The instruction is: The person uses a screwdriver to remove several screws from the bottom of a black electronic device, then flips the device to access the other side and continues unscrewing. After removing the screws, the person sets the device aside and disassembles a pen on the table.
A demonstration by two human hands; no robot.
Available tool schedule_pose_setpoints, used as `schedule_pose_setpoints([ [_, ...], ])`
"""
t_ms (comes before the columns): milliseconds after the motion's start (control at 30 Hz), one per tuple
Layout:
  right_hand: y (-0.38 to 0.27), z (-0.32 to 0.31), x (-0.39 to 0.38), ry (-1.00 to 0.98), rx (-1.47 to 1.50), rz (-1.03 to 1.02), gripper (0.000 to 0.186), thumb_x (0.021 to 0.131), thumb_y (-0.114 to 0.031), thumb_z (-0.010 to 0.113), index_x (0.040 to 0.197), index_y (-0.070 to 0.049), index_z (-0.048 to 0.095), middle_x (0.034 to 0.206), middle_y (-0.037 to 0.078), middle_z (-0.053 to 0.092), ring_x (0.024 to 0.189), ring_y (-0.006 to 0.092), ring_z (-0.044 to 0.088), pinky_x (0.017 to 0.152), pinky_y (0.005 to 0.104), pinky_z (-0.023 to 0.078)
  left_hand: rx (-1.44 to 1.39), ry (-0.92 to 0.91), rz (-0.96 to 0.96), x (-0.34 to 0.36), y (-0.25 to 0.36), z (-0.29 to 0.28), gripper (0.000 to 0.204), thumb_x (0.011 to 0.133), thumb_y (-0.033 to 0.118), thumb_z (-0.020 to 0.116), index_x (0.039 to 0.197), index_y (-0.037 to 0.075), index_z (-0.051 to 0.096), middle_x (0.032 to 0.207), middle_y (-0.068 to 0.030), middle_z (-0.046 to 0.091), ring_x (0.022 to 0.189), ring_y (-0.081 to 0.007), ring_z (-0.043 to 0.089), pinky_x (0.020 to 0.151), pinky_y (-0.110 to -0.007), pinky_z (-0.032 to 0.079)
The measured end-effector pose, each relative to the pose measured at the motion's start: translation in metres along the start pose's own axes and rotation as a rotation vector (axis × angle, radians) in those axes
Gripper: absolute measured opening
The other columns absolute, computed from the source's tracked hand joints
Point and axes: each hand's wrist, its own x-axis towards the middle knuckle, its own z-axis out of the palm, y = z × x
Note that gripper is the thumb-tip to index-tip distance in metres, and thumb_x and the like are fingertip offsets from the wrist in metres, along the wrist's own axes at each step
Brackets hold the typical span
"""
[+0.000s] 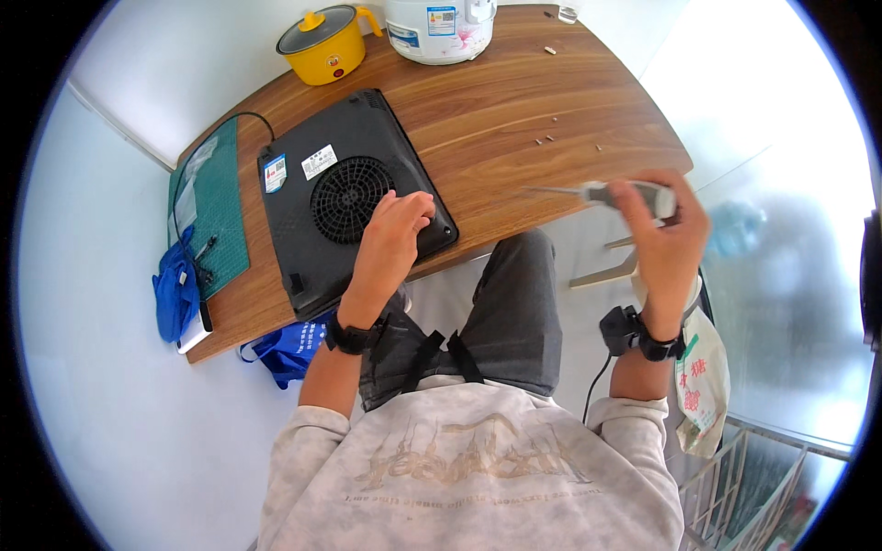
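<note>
Head view. The black appliance (310,234) lies flat on the wooden table (514,101), its fan grille (347,197) facing up; this is presumably its underside. All places below are given relative to this appliance.

Step in hand: judged to be screw work on the housing. Several small pieces (549,138), apparently loose screws, lie on the table to the right of the appliance; they are too small to identify with certainty.

Next move: further driving would call for bringing the screwdriver (595,192) leftward to the appliance, setting its tip squarely in a screw head and steadying the housing with the other hand.

Right hand (669,225): fingers wrapped around the screwdriver handle. The hand is well apart from the appliance, to its right; the shaft points back toward it.

Left hand (393,230): over the right part of the appliance, beside the grille, fingers curled to a narrow gap. Whether the fingertips grip anything, or press on the housing, cannot be told.
</note>
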Motion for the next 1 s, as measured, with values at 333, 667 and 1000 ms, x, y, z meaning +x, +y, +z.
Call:
schedule_pose_setpoints([
  [333,0.058,0.022,0.052,0.059,0.213,0.115,0.021,0.101,-0.024,0.062,0.100,-0.003,0.063,0.086,0.009,0.069,0.079,0.0133,0.066,0.069,0.0291,0.050,0.259,0.029,0.032,0.016,0.018,0.005,0.025,0.093,0.009,0.066,0.118,0.009,0.065,0.122,-0.0120,0.066,0.116,-0.0333,0.062,0.104,-0.045,0.048],
  [667,0.123,0.113,0.083,-0.443,-0.632,-0.090,0.020,0.088,-0.023,0.069,0.105,-0.012,0.070,0.106,0.016,0.073,0.101,0.0403,0.068,0.084,0.0516,0.055,0.262,-0.084,-0.237,-0.070,0.021,-0.108,0.026,0.089,0.007,0.070,0.115,0.008,0.068,0.117,-0.0100,0.062,0.111,-0.0324,0.061,0.094,-0.041,0.051],
  [1000,0.160,0.145,0.095,-0.424,-0.612,-0.079,0.018,0.088,-0.022,0.068,0.104,-0.014,0.072,0.109,0.014,0.072,0.108,0.0386,0.066,0.088,0.0506,0.054,0.279,-0.044,-0.430,-0.128,-0.021,-0.138,0.056,0.082,-0.003,0.072,0.133,0.016,0.063,0.149,-0.0103,0.052,0.129,-0.0335,0.056,0.104,-0.042,0.049],
])
